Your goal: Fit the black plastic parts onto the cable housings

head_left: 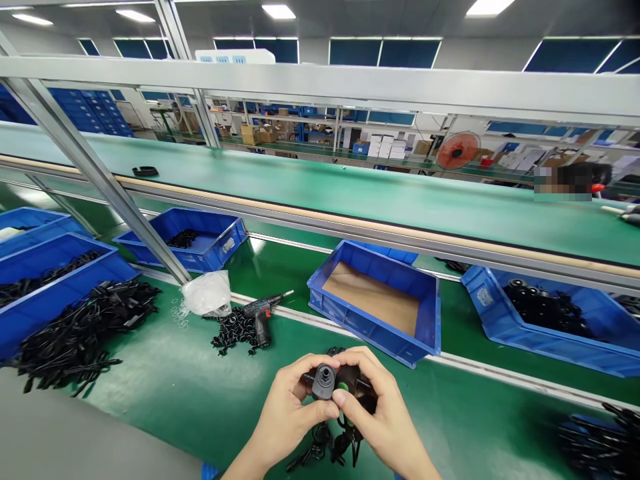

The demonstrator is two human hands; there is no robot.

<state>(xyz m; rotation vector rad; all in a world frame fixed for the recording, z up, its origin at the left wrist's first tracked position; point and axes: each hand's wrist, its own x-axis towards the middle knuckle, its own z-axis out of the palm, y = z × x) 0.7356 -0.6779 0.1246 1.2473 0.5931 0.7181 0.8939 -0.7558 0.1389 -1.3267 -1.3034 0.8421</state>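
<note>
In front of me, my left hand [286, 408] is closed around a small black plastic housing [325, 383] with a round port facing me. Right beside it, my right hand [384, 408] grips a dark part with a green round spot [343, 387]. The two pieces sit close together; I cannot tell whether they are joined. Black cables [320, 443] show below my hands, partly hidden by them. A black cordless screwdriver [261, 319] lies beyond on the left, by a heap of small black clips [233, 333].
A blue bin [425, 350] with a cardboard sheet stands ahead. Another blue bin [485, 313] holds black round parts. Black cables [75, 340] are heaped at left, near a clear plastic bag [207, 293]. More black cables [600, 440] lie at lower right. A conveyor belt [310, 187] runs behind.
</note>
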